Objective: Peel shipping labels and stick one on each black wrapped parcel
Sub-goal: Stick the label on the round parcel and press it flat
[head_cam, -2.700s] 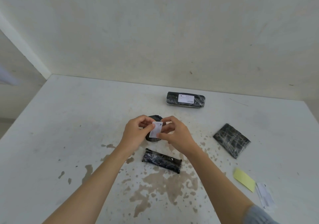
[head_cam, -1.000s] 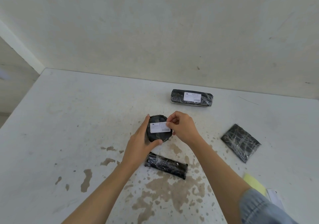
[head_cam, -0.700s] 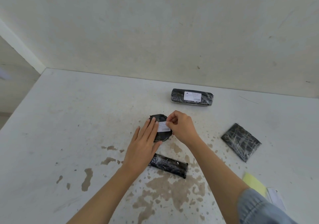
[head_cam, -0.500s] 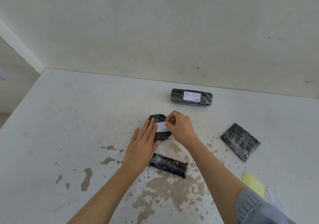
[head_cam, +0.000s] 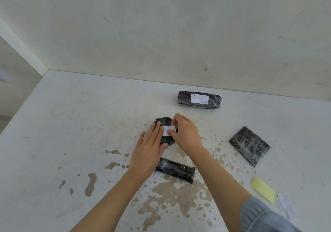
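A round black wrapped parcel [head_cam: 164, 122] lies mid-table with a white shipping label [head_cam: 168, 130] on its top. My left hand [head_cam: 150, 148] lies flat, fingers together, pressing the label's left part. My right hand [head_cam: 186, 135] is curled over the parcel's right side, thumb and fingertips on the label's right end. A long black parcel [head_cam: 198, 99] at the back carries a label. A flat black parcel [head_cam: 249, 145] lies to the right and a slim black parcel [head_cam: 175, 171] near me; neither shows a label.
The white table [head_cam: 71, 124] has brown stains near me. A yellow backing sheet [head_cam: 263, 189] and a white label strip [head_cam: 285, 205] lie at the right front. A wall rises behind the table's far edge.
Earlier both hands held the label in the air; it now lies on the round parcel. My left hand went from cupping the parcel's side to lying flat on the label.
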